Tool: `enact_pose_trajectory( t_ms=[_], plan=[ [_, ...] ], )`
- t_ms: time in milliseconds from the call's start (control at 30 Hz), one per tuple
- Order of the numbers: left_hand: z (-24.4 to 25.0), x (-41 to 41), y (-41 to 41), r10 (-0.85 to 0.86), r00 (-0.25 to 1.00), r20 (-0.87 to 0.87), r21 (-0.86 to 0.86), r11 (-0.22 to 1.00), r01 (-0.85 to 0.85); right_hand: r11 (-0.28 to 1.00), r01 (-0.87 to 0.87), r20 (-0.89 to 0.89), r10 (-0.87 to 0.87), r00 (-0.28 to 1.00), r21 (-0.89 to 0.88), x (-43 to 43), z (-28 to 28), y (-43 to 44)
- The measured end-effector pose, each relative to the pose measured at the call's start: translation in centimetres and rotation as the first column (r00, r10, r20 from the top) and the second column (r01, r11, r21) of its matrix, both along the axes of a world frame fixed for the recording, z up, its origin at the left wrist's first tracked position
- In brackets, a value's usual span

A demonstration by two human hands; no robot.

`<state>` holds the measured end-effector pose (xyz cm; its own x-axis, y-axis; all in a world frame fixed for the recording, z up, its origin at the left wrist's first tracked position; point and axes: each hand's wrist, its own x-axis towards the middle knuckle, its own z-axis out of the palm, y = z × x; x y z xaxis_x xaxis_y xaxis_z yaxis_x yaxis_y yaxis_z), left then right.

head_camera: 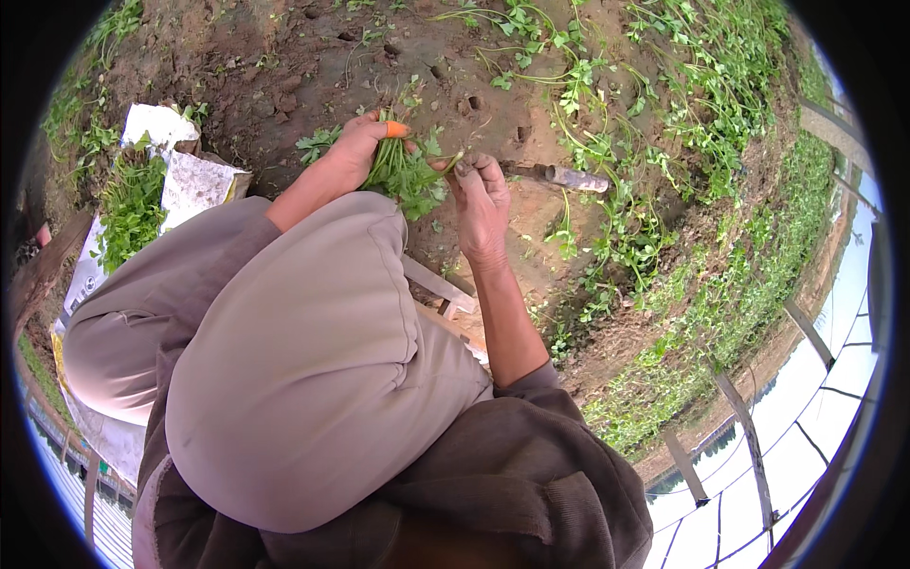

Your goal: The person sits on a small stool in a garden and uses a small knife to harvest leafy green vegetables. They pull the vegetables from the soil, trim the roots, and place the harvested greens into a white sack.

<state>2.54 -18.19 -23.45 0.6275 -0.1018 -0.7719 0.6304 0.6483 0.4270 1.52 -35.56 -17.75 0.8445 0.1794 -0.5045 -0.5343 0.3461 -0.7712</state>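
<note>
My left hand (355, 153) grips a bunch of leafy green seedlings (405, 171) by their stems, above my knee. They look like celery or a similar herb, and loose roots stick out at the top. An orange band (397, 129) wraps one of this hand's digits. Close beside the bunch, my right hand (480, 192) pinches the pale base of a single seedling stem (455, 161) between thumb and fingers. Just beyond my right knuckles, a hand tool with a pipe-like metal handle (577, 179) rests at the soil; its darker end is partly hidden.
Small holes (475, 103) run in a row across the bare soil (298, 78). Uprooted seedlings (590, 85) lie strewn to the right. At left, a white sack (195, 188) holds more greens (135, 206). Wooden slats (437, 281) show below my knees, and posts (739, 419) stand far right.
</note>
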Motion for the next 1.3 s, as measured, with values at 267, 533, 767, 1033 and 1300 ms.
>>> enact_pose_trajectory(
  t_ms=[267,533,767,1033,1300],
  plan=[
    [-2.3,0.9,2.9,0.161,0.987,-0.018,0.057,0.985,-0.16,0.961,-0.193,-0.191,0.155,0.969,-0.2,-2.3,2.5,-10.9],
    [-1.5,1.3,3.5,0.082,0.997,-0.011,0.188,0.979,-0.079,0.773,-0.054,-0.139,-0.044,0.989,-0.632,3.2,-4.3,-18.8],
    [-1.5,0.8,3.5,0.083,0.995,-0.045,0.195,0.978,-0.073,0.936,0.004,-0.241,-0.095,0.966,-0.352,8.3,-13.1,-14.2],
    [-2.0,0.5,3.7,0.05,0.995,-0.089,0.201,0.979,-0.031,0.506,-0.249,-0.168,0.2,0.965,-0.826,9.1,-16.6,-14.3],
    [-2.6,0.6,3.0,0.081,0.994,-0.076,0.216,0.974,-0.063,0.185,-0.088,-0.003,0.414,0.91,-0.979,9.2,-15.1,-12.0]
  ],
)
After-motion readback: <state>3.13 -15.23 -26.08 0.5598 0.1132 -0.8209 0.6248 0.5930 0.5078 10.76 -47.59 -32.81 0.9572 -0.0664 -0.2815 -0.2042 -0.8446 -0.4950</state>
